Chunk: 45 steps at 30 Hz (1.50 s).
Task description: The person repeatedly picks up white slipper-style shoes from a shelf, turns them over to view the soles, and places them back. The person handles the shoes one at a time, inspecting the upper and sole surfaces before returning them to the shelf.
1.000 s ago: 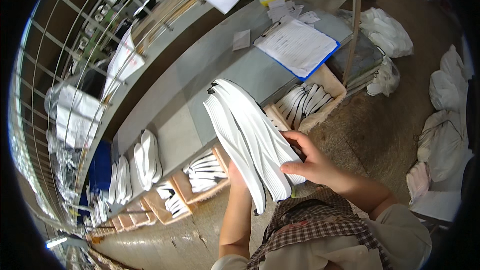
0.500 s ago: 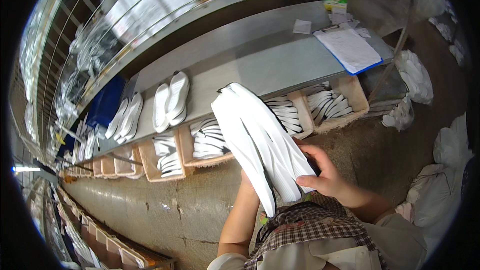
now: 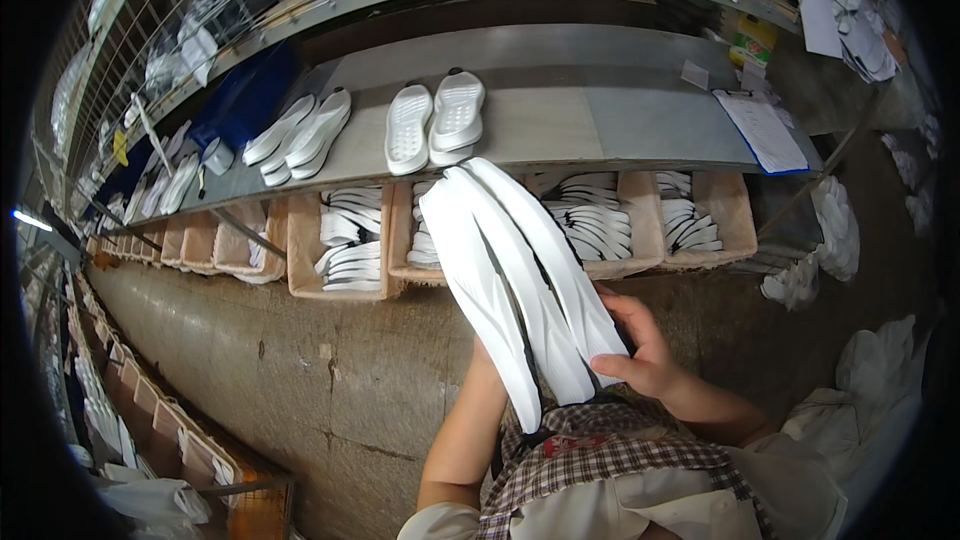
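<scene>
Three long white insoles (image 3: pixel 520 280) fanned out, clamped at near end by right hand (image 3: pixel 640 345); left hand hidden beneath stack, grip unreadable. Held above wooden bins (image 3: pixel 345 240), below grey shelf (image 3: pixel 560 130) with white sandals (image 3: pixel 437 125).

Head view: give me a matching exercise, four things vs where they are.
Things:
1. stack of white soles
2. pair of white sandals
3. clipboard with paper
4. wooden bins

Places:
A. right end of the grey shelf
B. under the shelf edge, holding white soles
C. middle of the shelf, soles up
D. in the right hand

Pairs: 1-D, 2-C, 3-A, 4-B
</scene>
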{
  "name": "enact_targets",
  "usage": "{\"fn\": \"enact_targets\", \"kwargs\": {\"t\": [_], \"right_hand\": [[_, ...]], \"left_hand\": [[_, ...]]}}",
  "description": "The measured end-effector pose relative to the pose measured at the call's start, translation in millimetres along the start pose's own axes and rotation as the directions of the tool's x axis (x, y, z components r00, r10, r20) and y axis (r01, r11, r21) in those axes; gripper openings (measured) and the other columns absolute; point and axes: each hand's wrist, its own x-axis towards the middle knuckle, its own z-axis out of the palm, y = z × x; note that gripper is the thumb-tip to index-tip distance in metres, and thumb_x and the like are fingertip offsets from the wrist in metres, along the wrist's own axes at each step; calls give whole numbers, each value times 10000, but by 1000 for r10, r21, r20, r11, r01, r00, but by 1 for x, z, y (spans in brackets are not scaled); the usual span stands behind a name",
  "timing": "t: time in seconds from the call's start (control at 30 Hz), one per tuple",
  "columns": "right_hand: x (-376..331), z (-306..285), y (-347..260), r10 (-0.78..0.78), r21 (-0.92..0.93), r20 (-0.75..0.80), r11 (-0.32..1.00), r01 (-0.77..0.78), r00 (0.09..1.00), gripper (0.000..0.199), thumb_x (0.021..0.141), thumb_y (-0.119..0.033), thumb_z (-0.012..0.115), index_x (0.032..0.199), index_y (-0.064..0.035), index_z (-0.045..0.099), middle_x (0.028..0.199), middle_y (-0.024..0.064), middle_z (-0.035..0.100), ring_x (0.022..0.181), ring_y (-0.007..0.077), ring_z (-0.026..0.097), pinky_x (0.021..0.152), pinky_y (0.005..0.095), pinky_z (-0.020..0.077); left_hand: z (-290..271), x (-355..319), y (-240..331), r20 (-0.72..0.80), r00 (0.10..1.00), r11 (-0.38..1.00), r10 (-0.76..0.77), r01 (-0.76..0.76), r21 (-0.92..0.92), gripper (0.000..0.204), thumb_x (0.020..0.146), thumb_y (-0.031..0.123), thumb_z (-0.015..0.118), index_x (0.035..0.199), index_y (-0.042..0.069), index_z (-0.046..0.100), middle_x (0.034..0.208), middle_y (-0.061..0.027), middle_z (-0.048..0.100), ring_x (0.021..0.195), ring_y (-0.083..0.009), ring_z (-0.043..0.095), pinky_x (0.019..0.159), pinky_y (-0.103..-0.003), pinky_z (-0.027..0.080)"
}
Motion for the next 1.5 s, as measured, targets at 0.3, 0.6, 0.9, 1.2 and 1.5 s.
{"fn": "enact_targets", "kwargs": {"t": [0.3,0.6,0.9,1.2,1.5], "right_hand": [[13,43,7,10,-46,107,999,-5,994,637,777,-75,713,1317,-9,380,1345,140,418,1240,214,413,1040,356,311],[22,48,20,43,-102,208,995,-22,977,649,767,-121,731,1305,-27,382,1337,135,416,1227,222,415,1037,365,314],[35,54,3,78,-120,166,991,-58,983,577,838,-133,654,1325,-24,364,1369,145,392,1248,222,394,1038,353,314],[52,61,-7,192,-136,124,975,-175,974,448,929,-185,519,1316,-16,370,1269,118,453,1180,188,427,1008,322,335],[55,60,-8,318,-33,118,948,-317,941,437,951,-223,461,1314,-7,350,1218,117,474,1078,160,486,922,292,398]], "left_hand": [[-20,-33,39,155,983,987,96,-74,-141,409,951,276,471,1245,-8,484,1103,-138,612,950,-234,626,826,-341,534],[-22,-35,58,-6,994,993,110,-110,-40,409,955,287,463,1239,-8,485,1093,-139,611,941,-229,631,801,-335,544],[-5,-47,52,-206,977,999,51,-47,24,411,960,298,454,1233,-7,486,1083,-139,611,932,-224,635,776,-329,553],[-3,-46,48,-197,980,999,36,-35,7,407,969,305,435,1226,-7,479,1069,-140,608,915,-220,642,735,-318,569],[-18,-42,46,-72,996,998,60,-61,-14,471,967,301,422,1262,-66,436,1133,-213,583,972,-284,638,801,-377,568]]}}
